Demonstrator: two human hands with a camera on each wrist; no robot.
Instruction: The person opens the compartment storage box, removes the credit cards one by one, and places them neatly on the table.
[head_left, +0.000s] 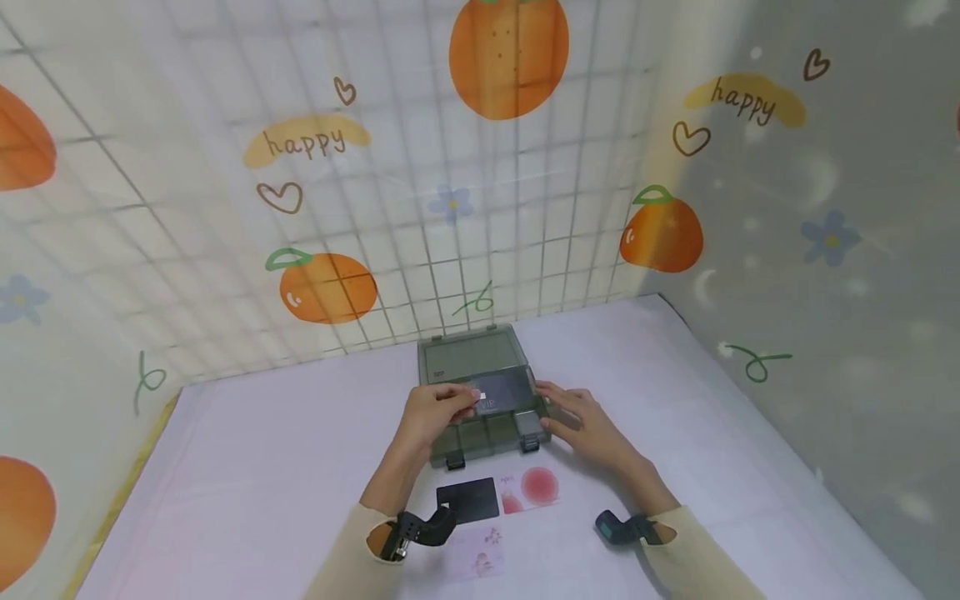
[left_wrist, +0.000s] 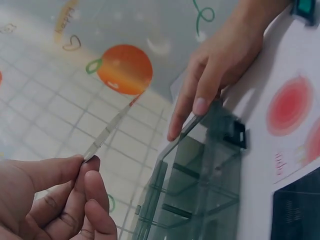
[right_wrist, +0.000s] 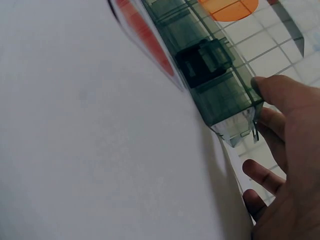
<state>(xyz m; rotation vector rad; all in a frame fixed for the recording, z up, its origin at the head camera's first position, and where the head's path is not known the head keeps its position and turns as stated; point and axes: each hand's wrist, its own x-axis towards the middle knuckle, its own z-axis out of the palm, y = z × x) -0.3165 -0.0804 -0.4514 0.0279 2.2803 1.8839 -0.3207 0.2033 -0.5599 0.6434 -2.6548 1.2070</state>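
Note:
My left hand (head_left: pixel 433 412) pinches a dark grey card marked VIP (head_left: pixel 507 393) by its left end, above an open green translucent box (head_left: pixel 472 357). In the left wrist view the card (left_wrist: pixel 107 134) appears nearly edge-on between thumb and fingers. The box's hinged lid leans back, and its compartments (head_left: pixel 474 435) lie toward me. At the box's right side is my right hand (head_left: pixel 592 425); its thumb and index fingertip touch the rim in the right wrist view, where the box's corner (right_wrist: pixel 225 100) shows beside a dark latch (right_wrist: pixel 205 64).
In front of the box lie a black card (head_left: pixel 471 500), a card with a red circle (head_left: pixel 538 487) and a pale pink floral card (head_left: pixel 480 557). A white cloth (head_left: pixel 285 467) covers the table. Behind it hangs a printed curtain (head_left: pixel 405 225) over a wire grid.

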